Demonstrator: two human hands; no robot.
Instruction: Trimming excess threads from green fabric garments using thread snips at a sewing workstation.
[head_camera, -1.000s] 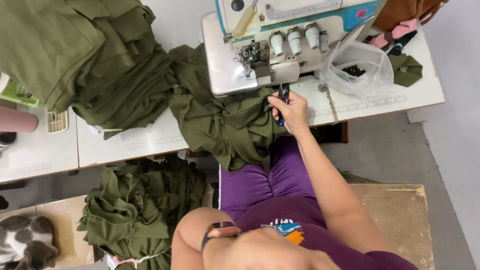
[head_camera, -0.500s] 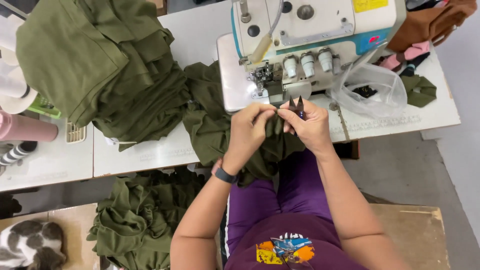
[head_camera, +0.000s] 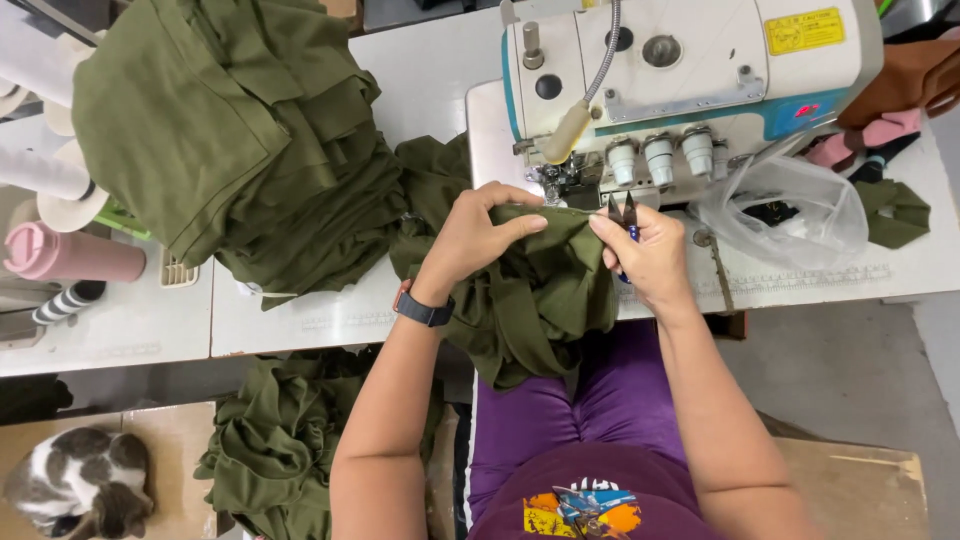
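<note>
— What does the right hand (head_camera: 650, 255) have?

— It is closed around a small pair of thread snips (head_camera: 622, 212), blades pointing up and away from the person toward the sewing machine (head_camera: 680, 90). Its fingertips also pinch the right end of the folded edge of the olive green fabric piece (head_camera: 530, 285)

— And the left hand (head_camera: 475, 240)?

— Closed on the same edge, thumb under and fingers over the top, further to the left. The two hands hold that edge taut between them, so its long axis runs left to right, roughly level, just in front of the machine's needle area (head_camera: 565, 180)

— Which hand is nearer the blades' target?

— The right one. The snips sit at the right end of the stretched edge, touching or nearly touching it; whether a thread lies between the blades I cannot tell. The left hand is apart from the blades, along the edge

— Where does the rest of the cloth go?

— It hangs down from the grip over the table (head_camera: 300, 320) edge onto the person's lap, between the forearms

— And around that?

— To the left, a tall stack of olive fabric (head_camera: 230, 130) on the table; below it, a heap of the same cloth on the floor (head_camera: 270, 440). To the right of the machine, a clear plastic bag (head_camera: 790, 210). A cat (head_camera: 75, 490) lies at the bottom left, well apart
</note>
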